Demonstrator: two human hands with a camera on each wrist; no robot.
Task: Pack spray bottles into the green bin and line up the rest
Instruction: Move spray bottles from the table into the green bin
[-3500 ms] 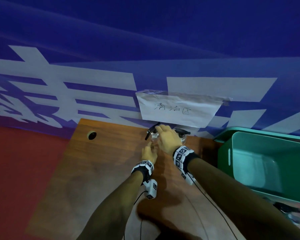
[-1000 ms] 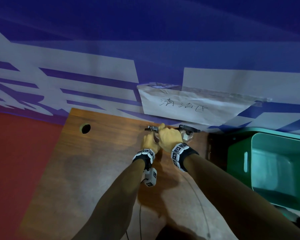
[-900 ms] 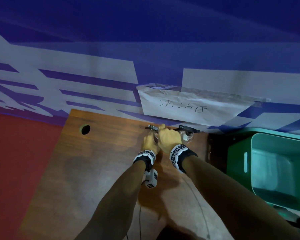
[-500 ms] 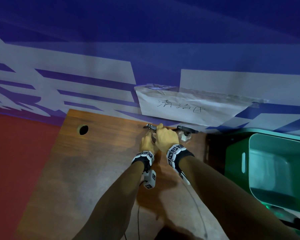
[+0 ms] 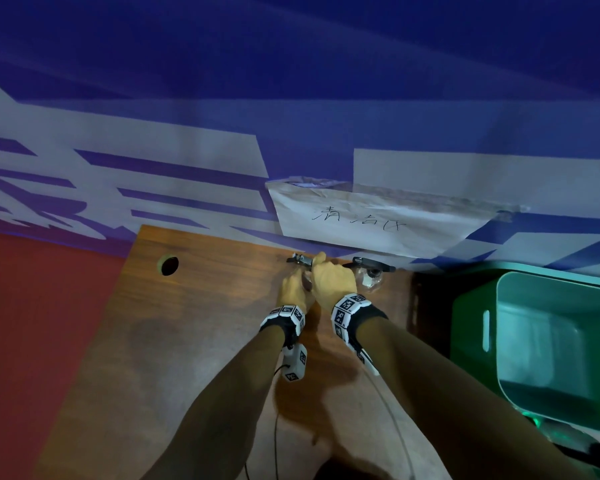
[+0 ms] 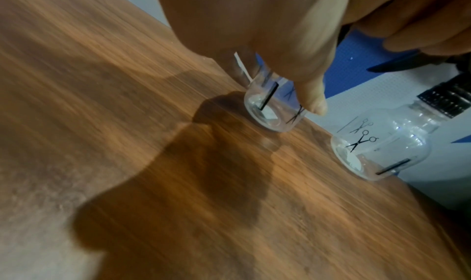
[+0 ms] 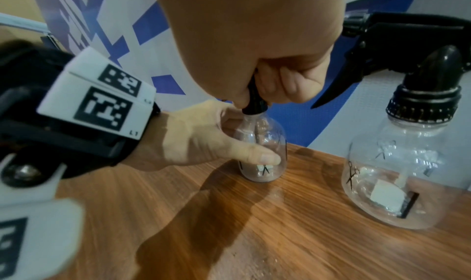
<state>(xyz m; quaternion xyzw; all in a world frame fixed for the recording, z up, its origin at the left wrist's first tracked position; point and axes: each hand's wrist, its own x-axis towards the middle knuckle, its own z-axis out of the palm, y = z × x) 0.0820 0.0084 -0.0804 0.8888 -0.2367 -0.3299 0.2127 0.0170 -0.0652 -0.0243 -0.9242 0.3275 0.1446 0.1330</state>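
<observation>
Two clear spray bottles with black trigger heads stand at the far edge of the wooden table (image 5: 194,334). My left hand (image 5: 293,291) wraps the body of the left bottle (image 7: 264,143), thumb pressed on its front. My right hand (image 5: 333,280) grips that bottle's black neck and head from above. In the left wrist view the same left bottle (image 6: 274,111) shows its base on the wood. The second bottle (image 7: 397,175) (image 5: 371,277) stands free just to the right, upright, untouched. The green bin (image 5: 471,327) sits off the table's right end.
A blue and white banner wall with a taped paper sign (image 5: 368,220) rises right behind the bottles. A round cable hole (image 5: 168,265) lies at the table's far left. Red floor (image 5: 32,323) is to the left. Wrist cables trail over the near table.
Both hands have stayed on the left bottle at the table's back edge, shifting only slightly; the head view has drifted a little. The right bottle has not moved.
</observation>
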